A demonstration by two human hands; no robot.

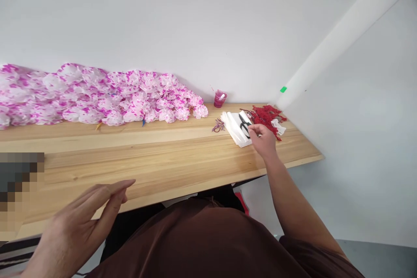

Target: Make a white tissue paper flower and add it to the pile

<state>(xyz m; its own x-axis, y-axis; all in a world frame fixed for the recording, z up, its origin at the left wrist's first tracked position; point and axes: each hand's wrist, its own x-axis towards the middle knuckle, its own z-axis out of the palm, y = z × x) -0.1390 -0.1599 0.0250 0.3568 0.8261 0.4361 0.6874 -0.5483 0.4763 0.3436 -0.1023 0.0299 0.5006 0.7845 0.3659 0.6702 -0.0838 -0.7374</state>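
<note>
My right hand (263,141) is beside a pair of black-handled scissors (244,127) lying on a stack of white paper (233,129). Its fingers curl in toward the thumb, and whatever they pinch, if anything, is hidden. I cannot tell whether the fingertips touch the scissors. A heap of red fuzzy strands (265,115) lies just behind this hand, with a crumpled white piece (279,127) on its right side. My left hand (81,215) hovers over the front edge of the table, with nothing in it. Its fingers are stretched out and the thumb is below them.
Pink-and-white paper flowers (130,95) are piled along the wall on the wooden table (156,152). A clear cup of magenta liquid (220,98) stands against the wall. Small purplish twisted ties (218,126) lie left of the paper. A side wall (365,108) bounds the right.
</note>
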